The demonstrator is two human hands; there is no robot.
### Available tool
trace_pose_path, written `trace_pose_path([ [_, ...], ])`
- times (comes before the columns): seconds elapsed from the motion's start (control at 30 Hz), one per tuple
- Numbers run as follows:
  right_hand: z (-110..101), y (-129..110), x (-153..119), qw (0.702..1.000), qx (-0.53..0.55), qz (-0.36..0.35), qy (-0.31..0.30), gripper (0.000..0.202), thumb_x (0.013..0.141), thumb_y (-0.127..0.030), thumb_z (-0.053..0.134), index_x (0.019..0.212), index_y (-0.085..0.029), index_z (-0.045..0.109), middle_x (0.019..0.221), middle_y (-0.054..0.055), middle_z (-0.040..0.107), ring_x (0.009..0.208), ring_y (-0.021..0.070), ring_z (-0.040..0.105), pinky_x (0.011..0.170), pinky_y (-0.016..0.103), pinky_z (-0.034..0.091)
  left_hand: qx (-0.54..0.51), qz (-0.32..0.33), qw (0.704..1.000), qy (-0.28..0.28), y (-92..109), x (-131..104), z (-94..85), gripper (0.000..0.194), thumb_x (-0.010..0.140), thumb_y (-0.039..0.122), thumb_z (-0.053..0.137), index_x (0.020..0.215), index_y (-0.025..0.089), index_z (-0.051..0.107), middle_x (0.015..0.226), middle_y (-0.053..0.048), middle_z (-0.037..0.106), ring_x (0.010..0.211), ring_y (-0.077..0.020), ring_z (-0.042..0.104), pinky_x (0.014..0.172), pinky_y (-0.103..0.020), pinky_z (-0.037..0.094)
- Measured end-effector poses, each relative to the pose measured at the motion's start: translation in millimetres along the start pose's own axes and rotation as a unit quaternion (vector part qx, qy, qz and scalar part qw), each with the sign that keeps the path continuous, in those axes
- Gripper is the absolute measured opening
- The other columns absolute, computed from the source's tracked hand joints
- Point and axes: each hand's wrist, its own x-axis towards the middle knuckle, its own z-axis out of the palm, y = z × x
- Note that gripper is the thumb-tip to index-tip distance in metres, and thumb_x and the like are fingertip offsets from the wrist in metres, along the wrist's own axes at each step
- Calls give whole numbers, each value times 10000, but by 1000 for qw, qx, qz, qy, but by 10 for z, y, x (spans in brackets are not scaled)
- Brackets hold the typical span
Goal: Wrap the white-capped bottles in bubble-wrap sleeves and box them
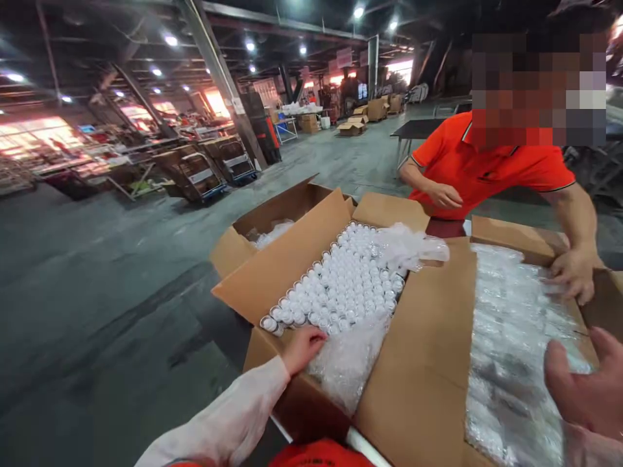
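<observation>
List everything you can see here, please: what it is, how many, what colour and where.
middle box: one, brown cardboard, flaps open, centre
small containers: too many to count, clear with white tops, packed in rows in the middle box
plastic liner: one, clear, crumpled at the near end of the middle box
right box: one, brown cardboard, open, contents under clear plastic
far box: one, brown cardboard, open, behind the middle box
co-worker: one, orange shirt, across the boxes, one hand on the right box
carts: several, dark, far left on the grey floor
left hand: pale sleeve, on the plastic liner at the middle box's near edge
right hand: open, over the right box
</observation>
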Motion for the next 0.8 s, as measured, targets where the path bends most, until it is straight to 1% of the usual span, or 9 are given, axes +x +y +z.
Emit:
trace_pose_path([
  [0.07, -230, -757, -195, 989, 117, -49, -80, 383, 833, -444, 505, 1064, -164, 629, 968, 163, 661, 915, 292, 630, 815, 449, 487, 61, 0, 998, -29, -16, 59, 42, 126, 708, 214, 623, 780, 175, 720, 839, -99, 724, 821, -248, 646, 757, -337, 461],
  [0.13, -316, -1498, -504, 939, 226, -127, -226, 261, 879, -373, 466, 931, -195, 650, 867, 91, 694, 809, 219, 656, 740, 351, 527, 83, 1, 996, -33, 0, 96, 146, 137, 628, 214, 711, 754, 161, 714, 835, -125, 714, 859, -297, 636, 779, -381, 452],
  [0.2, -237, -2092, -876, 856, 256, -179, -413, 310, 919, -292, 377, 1036, -196, 647, 987, 86, 701, 917, 195, 649, 817, 328, 524, 77, 12, 997, -23, 12, 96, 240, 118, 626, 203, 716, 734, 156, 706, 836, -130, 702, 886, -300, 627, 803, -388, 444],
  [0.23, -150, -2315, -1059, 814, 231, -215, -487, 333, 908, -254, 392, 1146, -191, 615, 1156, 98, 655, 1079, 214, 596, 941, 368, 474, 70, 23, 997, -17, 7, 86, 262, 72, 663, 203, 688, 720, 162, 701, 834, -121, 698, 892, -282, 625, 817, -378, 441],
  [0.3, 70, -2617, -1369, 782, 108, -219, -573, 489, 863, -224, 475, 1340, -118, 466, 1408, 157, 452, 1306, 281, 403, 1080, 457, 331, 49, 50, 998, 0, -38, 58, 236, 111, 745, 202, 602, 687, 172, 691, 818, -102, 691, 893, -248, 617, 849, -360, 433],
  [0.43, 403, -2779, -1649, 775, -22, -166, -609, 565, 821, -148, 510, 1346, 32, 411, 1421, 277, 365, 1340, 354, 331, 1097, 513, 257, -22, 71, 993, 91, -229, 38, 6, 174, 800, 213, 509, 766, 176, 675, 940, -107, 685, 996, -240, 577, 930, -374, 403],
  [0.5, 448, -2736, -1646, 772, -17, -170, -612, 554, 792, -141, 546, 1317, 17, 461, 1421, 260, 380, 1337, 355, 335, 1106, 499, 247, -86, 56, 984, 148, -317, 46, -90, 178, 813, 241, 475, 802, 174, 640, 921, -95, 685, 923, -217, 606, 852, -346, 453],
  [0.63, 423, -2616, -1551, 759, 6, -175, -627, 527, 760, -191, 614, 1261, -43, 543, 1402, 203, 440, 1315, 320, 384, 1100, 402, 301, -175, 22, 957, 229, -338, 70, -206, 241, 884, 314, 333, 812, 189, 526, 666, -18, 617, 624, -160, 601, 615, -276, 463],
  [0.8, 369, -2619, -1484, 766, 33, -146, -626, 485, 692, -102, 623, 1173, -46, 605, 1343, 221, 499, 1286, 330, 423, 1079, 414, 325, -291, 28, 875, 386, -137, 190, -546, 210, 868, 412, 417, 879, 212, 478, 637, 32, 536, 544, -118, 517, 546, -236, 417],
])
